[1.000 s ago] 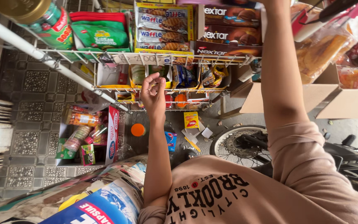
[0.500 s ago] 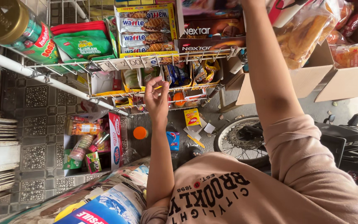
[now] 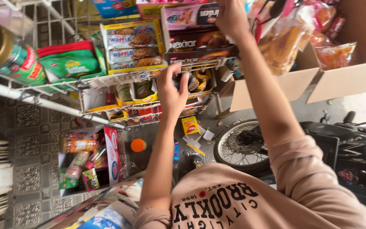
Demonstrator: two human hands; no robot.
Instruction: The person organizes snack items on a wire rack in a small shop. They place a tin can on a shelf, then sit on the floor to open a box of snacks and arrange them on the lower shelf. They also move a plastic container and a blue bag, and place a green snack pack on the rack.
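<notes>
My left hand [image 3: 172, 91] reaches out with fingers spread, its fingertips at the front wire edge of a snack rack [image 3: 119, 80], just below the dark brown biscuit boxes [image 3: 200, 44]. It holds nothing. My right hand [image 3: 231, 17] is stretched further, against the right end of a pink biscuit box [image 3: 187, 16] on the rack's upper level. Its fingers are hidden behind the hand, so its grip is unclear. Yellow-edged wafer boxes [image 3: 134, 44] lie left of the dark boxes.
A gold-lidded green tin [image 3: 9, 57] and green packets [image 3: 70, 65] sit at the rack's left. Bagged snacks hang over a cardboard box [image 3: 318, 80] on the right. Below are a motorbike wheel [image 3: 240, 146], an orange-capped bottle [image 3: 138, 145] and a crate of goods [image 3: 85, 163] on the tiled floor.
The view has tilted, so the rack sits lower in the frame and my right hand has come into sight. My left hand stays at the shelf edge.
</notes>
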